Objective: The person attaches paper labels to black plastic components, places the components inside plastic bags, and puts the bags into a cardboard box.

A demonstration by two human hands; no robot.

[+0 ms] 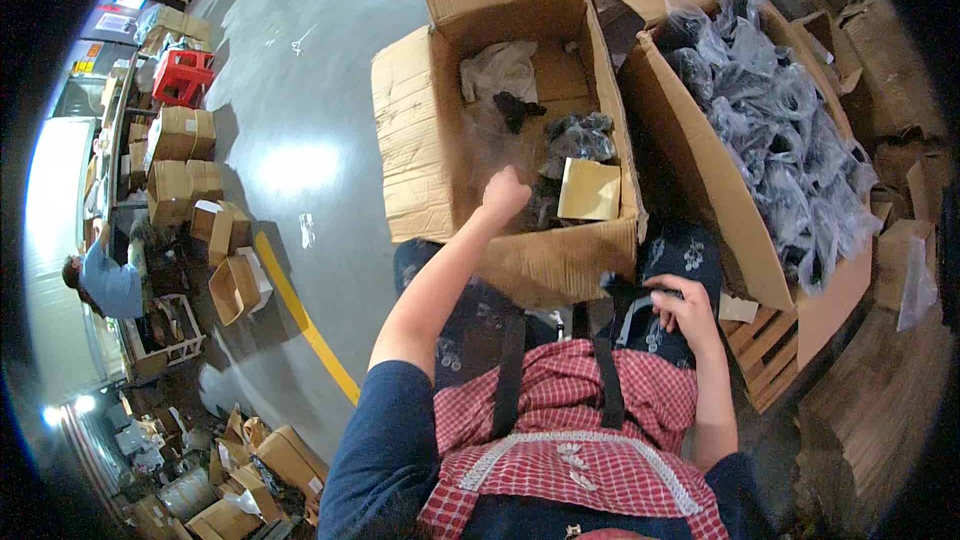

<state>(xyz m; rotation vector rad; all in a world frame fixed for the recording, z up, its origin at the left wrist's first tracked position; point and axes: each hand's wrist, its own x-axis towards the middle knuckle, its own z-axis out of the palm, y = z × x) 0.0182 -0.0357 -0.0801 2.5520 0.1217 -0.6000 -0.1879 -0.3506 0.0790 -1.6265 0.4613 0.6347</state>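
Note:
My left hand (507,192) is inside the near half of an open cardboard box (412,140) in front of me. Its fingers are curled closed, and whatever they hold is hidden. Beside it in the box lie a small cream-yellow carton (590,189), a bunch of black parts in clear plastic (582,140) and a dark crumpled piece (516,110). My right hand (684,308) is just outside the box's near right corner, over my lap. Between its thumb and fingers is a small black part (620,287), its exact kind unclear.
A large carton (690,130) on a wooden pallet (762,355) at the right is heaped with dark parts in clear bags (775,130). Left, across the grey floor, a person in blue (110,280) works near stacked boxes (180,135) and a red stool (183,78).

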